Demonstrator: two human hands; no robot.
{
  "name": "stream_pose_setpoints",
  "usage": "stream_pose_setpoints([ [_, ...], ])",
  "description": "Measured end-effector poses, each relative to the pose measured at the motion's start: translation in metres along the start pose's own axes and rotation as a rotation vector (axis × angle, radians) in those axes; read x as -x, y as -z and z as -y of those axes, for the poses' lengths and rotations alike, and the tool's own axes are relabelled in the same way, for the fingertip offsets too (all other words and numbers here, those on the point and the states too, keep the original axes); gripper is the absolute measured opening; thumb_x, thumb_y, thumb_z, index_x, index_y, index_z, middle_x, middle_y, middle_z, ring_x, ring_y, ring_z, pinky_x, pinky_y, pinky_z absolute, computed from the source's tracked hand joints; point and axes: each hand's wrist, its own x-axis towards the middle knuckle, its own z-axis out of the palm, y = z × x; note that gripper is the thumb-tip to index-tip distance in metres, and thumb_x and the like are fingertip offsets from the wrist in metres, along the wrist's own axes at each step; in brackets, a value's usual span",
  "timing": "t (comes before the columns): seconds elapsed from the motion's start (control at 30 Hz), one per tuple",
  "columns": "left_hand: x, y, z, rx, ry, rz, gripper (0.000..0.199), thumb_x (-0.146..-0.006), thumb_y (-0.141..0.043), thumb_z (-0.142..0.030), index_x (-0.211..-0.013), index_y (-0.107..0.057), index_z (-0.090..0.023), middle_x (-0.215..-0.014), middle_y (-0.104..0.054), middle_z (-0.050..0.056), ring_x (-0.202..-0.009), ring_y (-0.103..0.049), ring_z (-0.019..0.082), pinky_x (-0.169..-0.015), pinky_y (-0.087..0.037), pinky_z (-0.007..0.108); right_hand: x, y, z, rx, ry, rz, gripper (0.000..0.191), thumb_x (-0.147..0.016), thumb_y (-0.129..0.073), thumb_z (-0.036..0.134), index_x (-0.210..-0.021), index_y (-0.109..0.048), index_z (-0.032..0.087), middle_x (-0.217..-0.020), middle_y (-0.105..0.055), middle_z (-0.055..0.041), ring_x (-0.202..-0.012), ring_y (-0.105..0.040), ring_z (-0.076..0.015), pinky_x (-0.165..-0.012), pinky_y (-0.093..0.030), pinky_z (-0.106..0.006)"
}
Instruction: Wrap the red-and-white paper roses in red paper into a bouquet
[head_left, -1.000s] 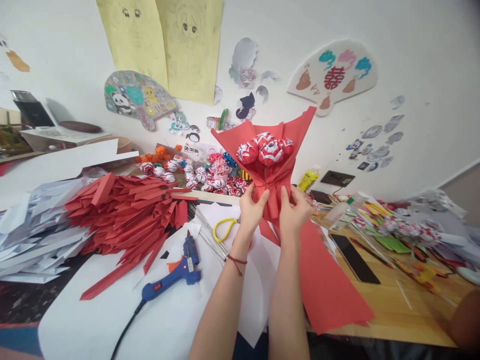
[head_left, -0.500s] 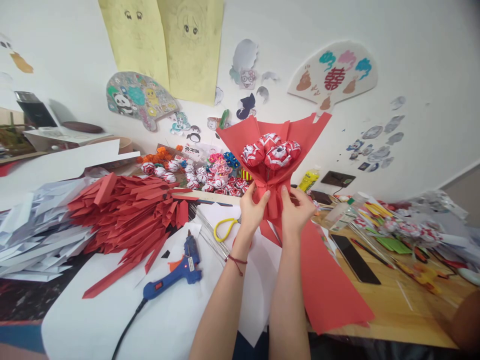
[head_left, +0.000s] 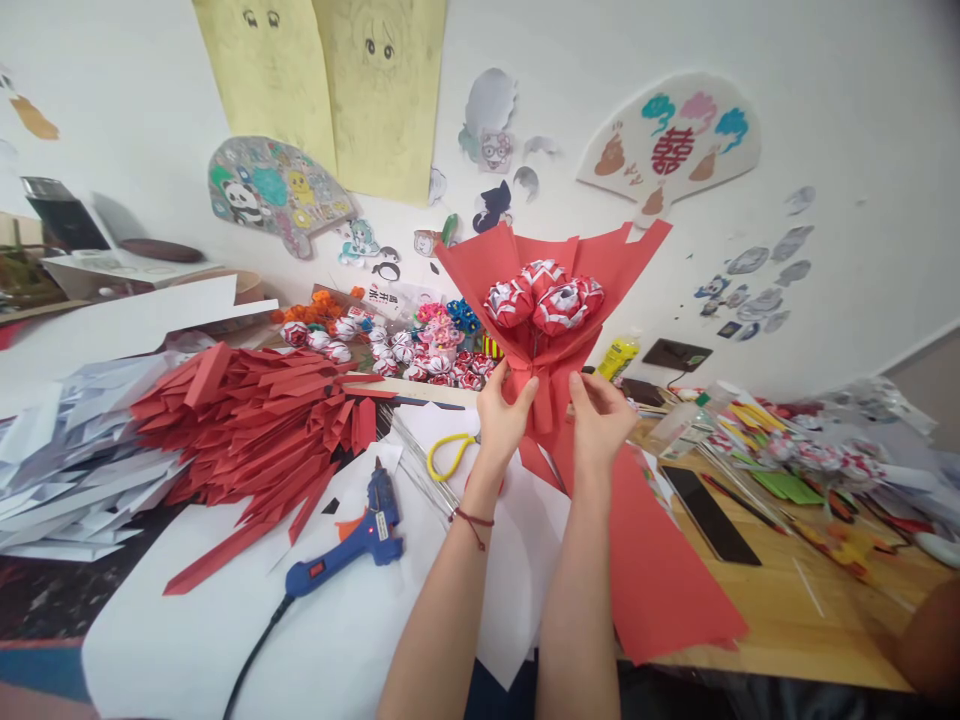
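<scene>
Two hands at the paper bouquet (head_left: 551, 320), right of and beyond the glue gun (head_left: 375, 535). Left hand (head_left: 504, 415) pinched closed on the red wrapper (head_left: 540, 368) at its waist; right hand (head_left: 604, 412) nearly closed at the opposite edge, can't tell if gripping. Risk: pleats could spring loose if left pinch slackens, or paper crease under uneven pull. Wrapper flared, top edge jagged; red-and-white folded flowers (head_left: 561, 308) bunched inside, roughly upright.

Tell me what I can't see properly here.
All in the head view:
Whatever lies below the paper flowers: hidden by the red wrapper.
Far end of the yellow handle: behind the left hand.
Glue gun cord: cut off by the bottom edge.
Yellow bottle label: too small to read.
</scene>
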Motion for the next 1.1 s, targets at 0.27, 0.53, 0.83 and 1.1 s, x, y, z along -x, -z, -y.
stream_pose_setpoints([
  [0.27,0.001,0.001,-0.004,-0.037,0.015,-0.020,0.040,-0.085,-0.069,-0.030,-0.123,-0.063,-0.018,-0.129,-0.066,0.010,-0.120,-0.062,0.025,-0.106,-0.046,0.039,-0.003,0.005,-0.007,0.012,-0.006,0.048,0.034,-0.070,-0.078,0.041,-0.088,-0.074,0.012,-0.086,-0.074,-0.0092,-0.076,-0.070,-0.0206,-0.078,-0.058,-0.040],
  [0.53,0.000,0.002,-0.002,-0.044,0.005,-0.028,0.041,-0.085,-0.069,-0.031,-0.123,-0.063,-0.019,-0.130,-0.066,0.010,-0.120,-0.061,0.025,-0.107,-0.046,0.039,-0.001,0.009,-0.005,0.024,-0.065,0.126,0.039,-0.068,-0.080,0.043,-0.093,-0.074,0.013,-0.087,-0.074,-0.0100,-0.076,-0.070,-0.0205,-0.075,-0.059,-0.039],
  [0.83,0.000,0.001,-0.006,-0.007,0.007,-0.036,0.041,-0.085,-0.068,-0.030,-0.124,-0.061,-0.016,-0.127,-0.067,0.011,-0.117,-0.063,0.024,-0.104,-0.048,0.036,0.000,0.011,-0.005,0.067,0.035,0.150,0.031,-0.066,-0.082,0.038,-0.083,-0.074,0.013,-0.080,-0.073,-0.0069,-0.072,-0.069,-0.0197,-0.074,-0.058,-0.037],
  [1.1,0.000,0.002,-0.006,-0.036,0.005,-0.061,0.042,-0.084,-0.070,-0.030,-0.123,-0.062,-0.016,-0.125,-0.068,0.011,-0.115,-0.064,0.024,-0.103,-0.049,0.036,0.003,0.010,0.002,0.318,0.439,0.183,0.019,-0.081,-0.071,0.036,-0.080,-0.073,0.018,-0.083,-0.073,-0.0065,-0.077,-0.067,-0.0191,-0.065,-0.053,-0.031],
])
